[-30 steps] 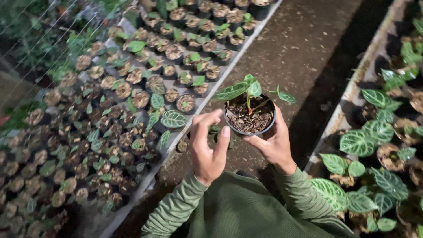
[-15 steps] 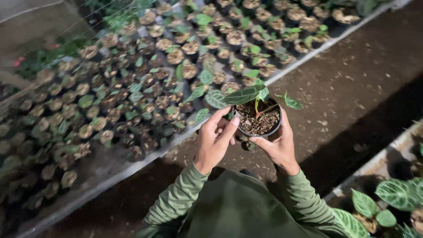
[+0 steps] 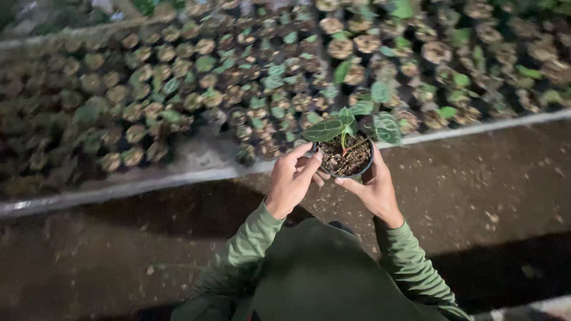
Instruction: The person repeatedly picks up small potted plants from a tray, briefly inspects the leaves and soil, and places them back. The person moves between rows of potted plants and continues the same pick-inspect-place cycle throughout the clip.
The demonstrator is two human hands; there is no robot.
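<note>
Between both palms, a small pot (image 3: pixel 347 159) with a seedling (image 3: pixel 345 126) is clasped by the left hand (image 3: pixel 291 178) and right hand (image 3: pixel 372 187), rows of potted plants (image 3: pixel 250 89) just beyond.

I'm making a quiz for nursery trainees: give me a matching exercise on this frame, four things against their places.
Things:
1. small black plastic pot
2. left hand
3. right hand
4. rows of small potted seedlings

Places:
A. under the pot's right side
B. on the bench beyond the pale edge
C. at the pot's left rim
D. held between both hands

Pairs: 1-D, 2-C, 3-A, 4-B
</note>
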